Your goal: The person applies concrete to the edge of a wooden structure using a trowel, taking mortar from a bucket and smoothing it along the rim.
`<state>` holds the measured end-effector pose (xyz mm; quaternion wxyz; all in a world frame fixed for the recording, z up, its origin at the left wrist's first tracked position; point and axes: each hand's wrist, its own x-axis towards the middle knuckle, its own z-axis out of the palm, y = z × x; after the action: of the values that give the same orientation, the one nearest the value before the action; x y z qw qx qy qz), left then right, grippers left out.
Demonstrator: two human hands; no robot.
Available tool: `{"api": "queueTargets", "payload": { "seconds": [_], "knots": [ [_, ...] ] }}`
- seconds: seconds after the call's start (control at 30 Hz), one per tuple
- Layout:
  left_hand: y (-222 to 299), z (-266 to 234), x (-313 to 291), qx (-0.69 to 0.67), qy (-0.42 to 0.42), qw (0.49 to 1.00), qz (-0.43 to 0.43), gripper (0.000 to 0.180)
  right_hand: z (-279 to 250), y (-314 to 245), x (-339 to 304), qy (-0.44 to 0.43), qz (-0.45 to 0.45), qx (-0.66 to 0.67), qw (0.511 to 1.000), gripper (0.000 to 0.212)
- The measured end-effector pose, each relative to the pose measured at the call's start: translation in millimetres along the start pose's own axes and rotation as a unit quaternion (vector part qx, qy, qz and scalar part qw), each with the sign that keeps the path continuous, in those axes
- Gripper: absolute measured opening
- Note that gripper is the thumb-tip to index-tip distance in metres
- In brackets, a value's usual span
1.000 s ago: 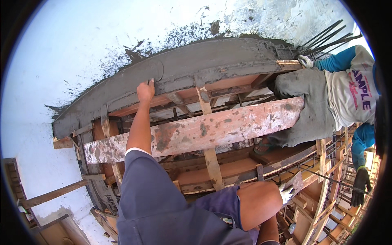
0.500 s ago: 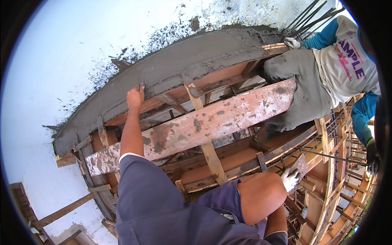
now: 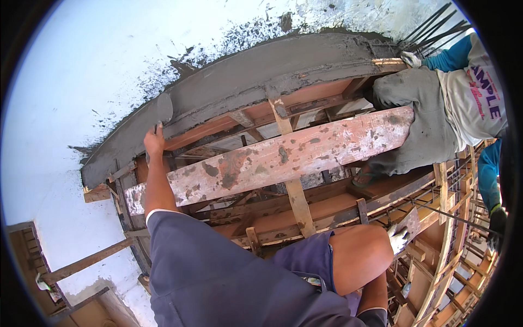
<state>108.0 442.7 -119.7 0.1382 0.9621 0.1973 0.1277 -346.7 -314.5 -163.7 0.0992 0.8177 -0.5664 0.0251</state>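
My left hand is closed around the handle of a trowel, whose grey-smeared blade lies against the wet mortar. That mortar forms a curved grey band along the white wall. Past my bent knee, my right hand, in a pale glove, grips a small flat board at its edge. Part of my right forearm is hidden by the knee. Below the mortar band, a long reddish plank spotted with mortar lies across the timber framing.
At the right, a co-worker sits by the plank's end, one gloved hand at the band's edge. Steel bars jut out behind. Wooden braces cross open gaps in the curved formwork. A timber spans the lower left.
My left hand has moved left and down along the band, and the trowel blade now shows fully. The view has shifted, so the plank and co-worker appear farther right.
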Motion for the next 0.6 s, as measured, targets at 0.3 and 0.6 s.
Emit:
{"api": "queueTargets", "payload": {
  "seconds": [0.3,0.6],
  "knots": [
    [-53.8,-84.4,-51.3,-0.041,-0.235,0.967,0.089,0.052,-16.5,-14.3,1.7,-0.032,0.001,0.017,0.999,0.062],
    [-60.3,-37.7,-4.1,0.087,-0.259,0.952,0.137,0.049,-6.9,-8.3,-2.2,-0.011,0.004,0.020,1.000,0.064]
  ]
}}
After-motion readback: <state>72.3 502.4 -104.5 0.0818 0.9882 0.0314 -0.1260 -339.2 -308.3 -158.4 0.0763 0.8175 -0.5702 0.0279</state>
